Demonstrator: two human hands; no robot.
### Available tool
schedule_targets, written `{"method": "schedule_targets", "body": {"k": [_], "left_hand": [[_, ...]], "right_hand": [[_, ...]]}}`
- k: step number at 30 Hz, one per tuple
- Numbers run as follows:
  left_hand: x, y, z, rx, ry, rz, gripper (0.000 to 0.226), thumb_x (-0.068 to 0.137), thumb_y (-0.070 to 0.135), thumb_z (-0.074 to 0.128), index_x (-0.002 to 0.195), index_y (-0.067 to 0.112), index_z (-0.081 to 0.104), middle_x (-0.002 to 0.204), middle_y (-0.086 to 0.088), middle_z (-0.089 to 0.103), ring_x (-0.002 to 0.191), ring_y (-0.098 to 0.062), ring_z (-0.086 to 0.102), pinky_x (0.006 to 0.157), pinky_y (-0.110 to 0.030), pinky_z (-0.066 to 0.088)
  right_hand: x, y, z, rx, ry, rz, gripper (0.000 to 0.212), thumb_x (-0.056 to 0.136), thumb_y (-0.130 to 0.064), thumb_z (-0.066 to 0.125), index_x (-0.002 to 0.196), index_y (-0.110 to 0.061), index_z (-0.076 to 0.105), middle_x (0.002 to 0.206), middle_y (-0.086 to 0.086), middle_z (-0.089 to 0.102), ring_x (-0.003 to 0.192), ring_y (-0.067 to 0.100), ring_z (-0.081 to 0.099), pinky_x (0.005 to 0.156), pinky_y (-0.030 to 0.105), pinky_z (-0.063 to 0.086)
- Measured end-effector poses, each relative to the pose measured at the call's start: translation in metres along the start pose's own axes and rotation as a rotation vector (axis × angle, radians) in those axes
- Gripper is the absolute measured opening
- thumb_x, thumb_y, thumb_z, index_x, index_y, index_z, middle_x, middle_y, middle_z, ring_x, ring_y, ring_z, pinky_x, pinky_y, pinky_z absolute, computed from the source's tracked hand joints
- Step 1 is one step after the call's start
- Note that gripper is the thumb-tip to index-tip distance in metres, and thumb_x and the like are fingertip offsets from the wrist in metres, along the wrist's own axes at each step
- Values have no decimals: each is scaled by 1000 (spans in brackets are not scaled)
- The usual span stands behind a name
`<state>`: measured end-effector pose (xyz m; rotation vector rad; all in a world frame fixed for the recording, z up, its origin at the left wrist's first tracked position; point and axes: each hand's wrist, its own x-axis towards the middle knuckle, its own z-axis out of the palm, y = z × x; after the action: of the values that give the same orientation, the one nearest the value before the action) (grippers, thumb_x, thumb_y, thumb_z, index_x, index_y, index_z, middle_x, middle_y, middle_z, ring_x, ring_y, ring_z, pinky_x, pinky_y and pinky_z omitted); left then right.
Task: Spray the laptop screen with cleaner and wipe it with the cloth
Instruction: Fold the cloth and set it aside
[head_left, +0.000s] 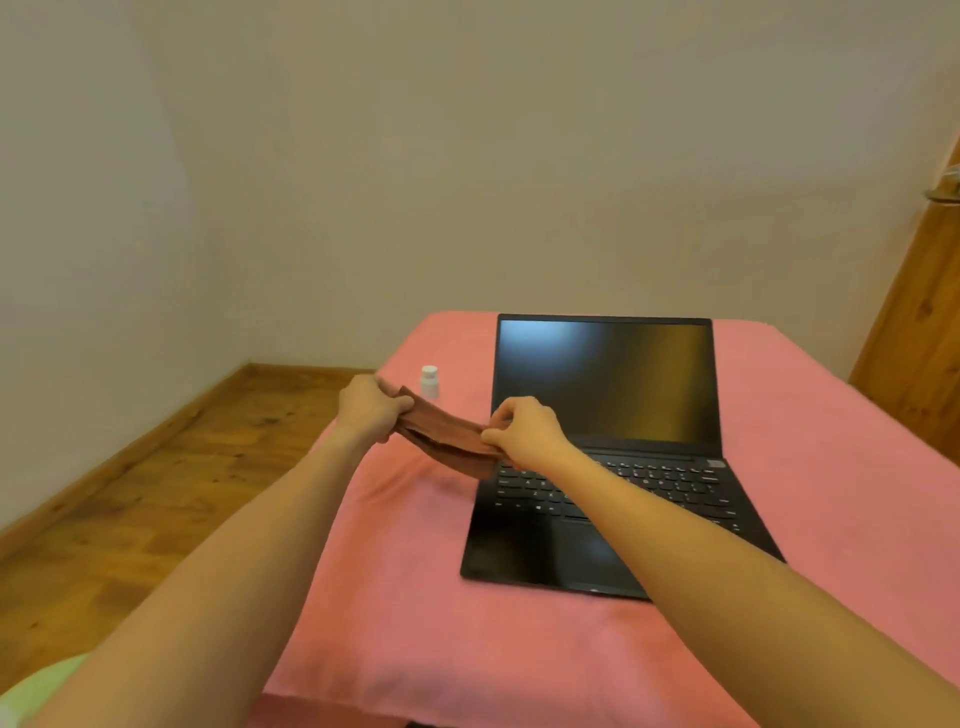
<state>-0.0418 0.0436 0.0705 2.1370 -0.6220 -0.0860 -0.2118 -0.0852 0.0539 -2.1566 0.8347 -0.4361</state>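
- Open black laptop (608, 447) sits on a pink cover (415, 623), its dark screen (605, 382) upright and facing us.
- Left hand (366, 408) and right hand (524, 434) each pinch an end of the folded brown cloth (441, 434), stretched between them in the air just left of the laptop.
- Small white spray bottle (429, 382) stands left of the laptop.
- Left of the laptop, wooden floor (130, 493); behind it, plain wall (467, 156).

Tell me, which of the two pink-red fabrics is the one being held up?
The small, darker reddish-brown cloth, folded and stretched between the left hand and right hand. The lighter pink cover lies flat under the laptop.
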Motion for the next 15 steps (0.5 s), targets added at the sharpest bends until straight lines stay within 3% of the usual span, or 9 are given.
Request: {"method": "schedule_targets", "body": {"k": [2, 6, 7, 9, 11, 13, 15], "left_hand": [[0, -18, -1, 15, 8, -30, 13, 77, 13, 73, 73, 2, 67, 57, -15, 60, 44, -27, 53, 49, -35, 52], [0, -49, 0, 17, 16, -83, 12, 79, 11, 72, 77, 1, 67, 56, -11, 60, 42, -24, 53, 40, -27, 44], [-1, -55, 1, 31, 18, -90, 11, 79, 10, 72, 77, 1, 66, 60, -13, 63, 46, -25, 57, 44, -30, 48], [-3, -63, 2, 80, 31, -93, 14, 80, 12, 71, 85, 0, 66, 80, -19, 70, 72, -34, 66, 65, -38, 56], [-4, -70, 3, 251, 87, -45, 29, 81, 19, 69, 102, 0, 62, 105, -22, 66, 100, -40, 61, 86, -42, 50], [-6, -70, 3, 414, 142, 60, 34, 80, 27, 69, 105, 7, 59, 108, -19, 64, 105, -41, 58, 86, -42, 47], [-6, -65, 5, 369, 58, 151, 25, 77, 28, 72, 91, 12, 59, 97, -14, 66, 96, -36, 61, 77, -37, 46]], "right_hand": [[0, -5, 18, -177, 5, -58, 18, 81, -22, 70, 95, -12, 67, 99, 12, 69, 89, 30, 65, 81, 42, 55], [5, -11, 45, -372, -32, -118, 20, 84, -23, 64, 100, -11, 62, 107, 16, 65, 95, 36, 61, 76, 39, 52], [6, -12, 50, -398, -39, -131, 20, 85, -23, 63, 101, -11, 60, 107, 16, 65, 95, 36, 61, 76, 38, 51], [8, -10, 58, -481, -33, -164, 23, 88, -26, 61, 106, -12, 58, 110, 17, 64, 101, 37, 58, 78, 39, 48], [7, -8, 62, -632, 36, -235, 32, 90, -31, 58, 117, -13, 54, 115, 15, 61, 110, 37, 51, 84, 41, 43], [6, -8, 64, -706, 100, -329, 37, 92, -34, 55, 123, -15, 52, 119, 13, 57, 113, 35, 45, 88, 44, 40], [4, -10, 63, -725, 64, -420, 32, 91, -33, 56, 117, -16, 57, 117, 12, 58, 111, 35, 47, 87, 43, 41]]}}
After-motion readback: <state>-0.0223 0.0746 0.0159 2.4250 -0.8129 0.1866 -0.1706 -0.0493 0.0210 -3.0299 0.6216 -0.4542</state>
